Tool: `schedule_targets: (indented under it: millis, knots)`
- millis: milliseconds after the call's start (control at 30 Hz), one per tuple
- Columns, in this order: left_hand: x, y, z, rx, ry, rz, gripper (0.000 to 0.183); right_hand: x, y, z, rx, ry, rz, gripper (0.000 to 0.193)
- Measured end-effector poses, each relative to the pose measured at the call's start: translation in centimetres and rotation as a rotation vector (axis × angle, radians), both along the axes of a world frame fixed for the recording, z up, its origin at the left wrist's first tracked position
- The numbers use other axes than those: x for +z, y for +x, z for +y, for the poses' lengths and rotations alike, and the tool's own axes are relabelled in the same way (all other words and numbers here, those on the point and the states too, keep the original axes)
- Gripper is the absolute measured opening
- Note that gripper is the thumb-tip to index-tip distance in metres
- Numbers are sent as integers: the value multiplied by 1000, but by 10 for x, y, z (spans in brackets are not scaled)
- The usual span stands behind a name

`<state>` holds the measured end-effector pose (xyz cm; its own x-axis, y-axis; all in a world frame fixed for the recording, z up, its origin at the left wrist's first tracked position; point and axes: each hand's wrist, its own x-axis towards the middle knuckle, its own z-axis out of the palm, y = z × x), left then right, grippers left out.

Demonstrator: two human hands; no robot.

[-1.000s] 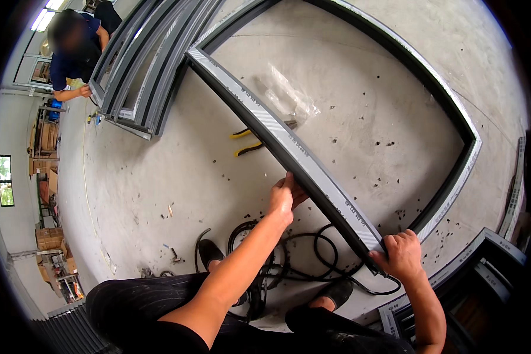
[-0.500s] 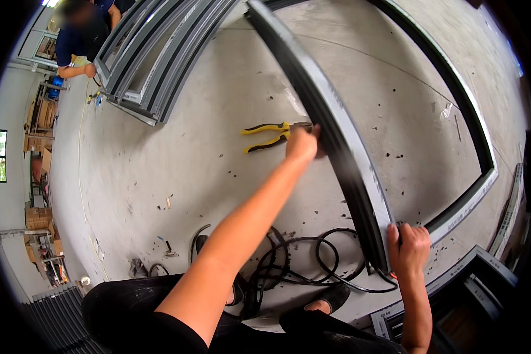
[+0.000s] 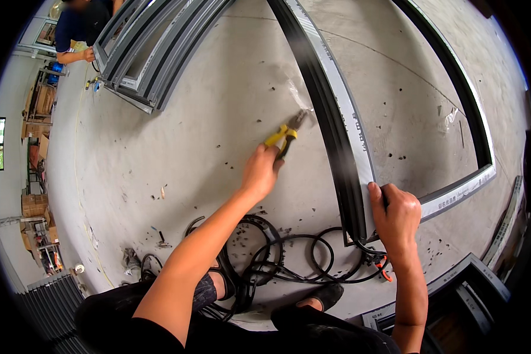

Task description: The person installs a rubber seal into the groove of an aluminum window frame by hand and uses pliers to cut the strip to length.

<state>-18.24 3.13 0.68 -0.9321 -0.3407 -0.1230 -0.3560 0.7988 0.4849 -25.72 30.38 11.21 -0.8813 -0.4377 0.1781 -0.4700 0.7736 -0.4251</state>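
My left hand holds yellow-handled pliers lifted off the concrete floor, jaws pointing up and right toward a long grey metal profile. My right hand grips the near end of that profile, which runs from my hand up to the top of the view. A clear plastic bag lies on the floor just beyond the pliers, left of the profile.
Black rubber cord lies coiled by my feet. A large grey frame lies on the floor to the right, more stacked frames at upper left, where another person stands. More profiles lie at lower right.
My left hand picked the pliers up off the floor and pulled them toward me. The profile swung more upright in view, with my right hand staying on its near end.
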Motion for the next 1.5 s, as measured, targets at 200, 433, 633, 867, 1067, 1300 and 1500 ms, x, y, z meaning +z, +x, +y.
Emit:
schedule_targets:
  millis: [200, 433, 633, 867, 1067, 1300, 1500]
  knots:
    - [25, 27, 36, -177, 531, -256, 15, 12, -1, -5, 5, 2, -5, 40]
    - [9, 17, 50, -169, 709, -263, 20, -4, 4, -25, 46, 47, -76, 44]
    - [5, 23, 51, -113, 508, -234, 26, -40, 9, -31, 47, 79, -113, 43]
    - [-3, 20, 44, -29, 362, -113, 27, -50, 8, -31, 28, 88, -188, 41]
    - [24, 13, 47, -177, 245, 93, 26, -15, 3, -33, -5, 73, -222, 41]
    - [-4, 46, 50, -179, 180, -23, 29, -41, 4, -26, 11, 55, -181, 43]
    - [6, 46, 54, -234, 42, -103, 24, -60, 5, -22, 8, 70, -178, 46]
